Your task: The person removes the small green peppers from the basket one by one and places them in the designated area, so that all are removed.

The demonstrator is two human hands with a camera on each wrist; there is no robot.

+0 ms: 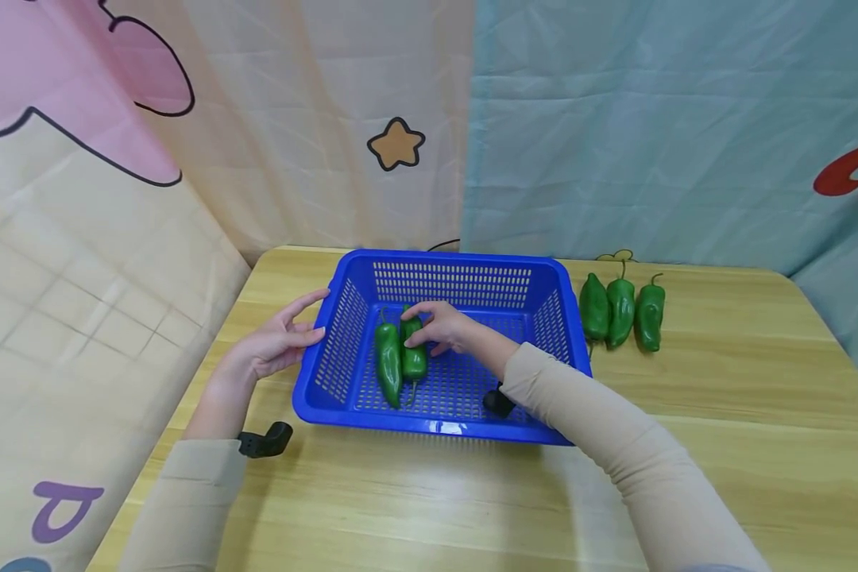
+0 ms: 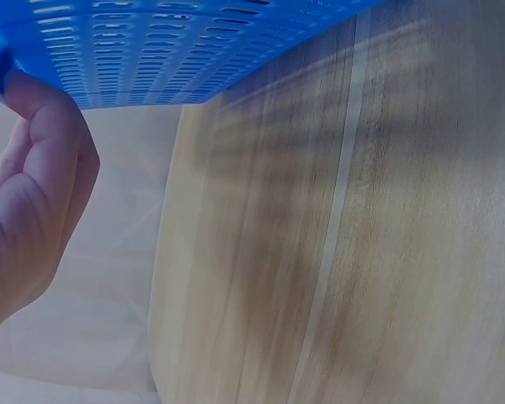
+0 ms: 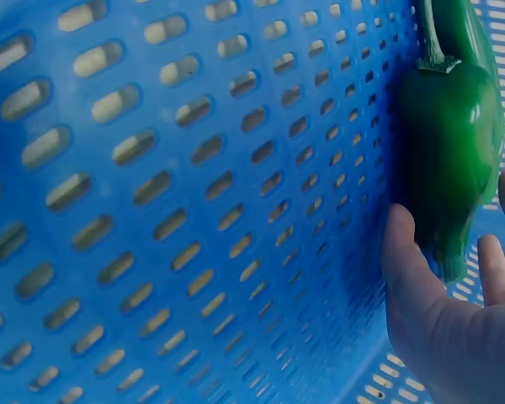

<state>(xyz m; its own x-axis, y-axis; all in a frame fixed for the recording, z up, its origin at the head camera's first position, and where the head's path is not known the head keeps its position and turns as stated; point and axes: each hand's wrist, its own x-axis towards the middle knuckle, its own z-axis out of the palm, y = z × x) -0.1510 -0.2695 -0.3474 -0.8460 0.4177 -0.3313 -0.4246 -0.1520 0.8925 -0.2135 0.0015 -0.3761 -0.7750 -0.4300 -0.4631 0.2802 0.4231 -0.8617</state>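
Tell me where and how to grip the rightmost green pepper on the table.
Probably across the middle of the rightmost pepper, from above and its free right side: its long body lies flat, its thin stem looks a weak handle, and another pepper lies close on its left.

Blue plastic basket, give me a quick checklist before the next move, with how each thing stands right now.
1. Blue plastic basket sits opening upward: ok.
2. Left hand touches the basket's left rim: ok.
3. Left green pepper lies inside the basket: ok.
4. Right green pepper, beside it, is free of the right hand: not ok, the fingers are right at it.
5. Right hand has a firm grip on that pepper: cannot tell.
6. All five peppers are in the basket: not ok, three outer green peppers lie on the wooden table to its right.
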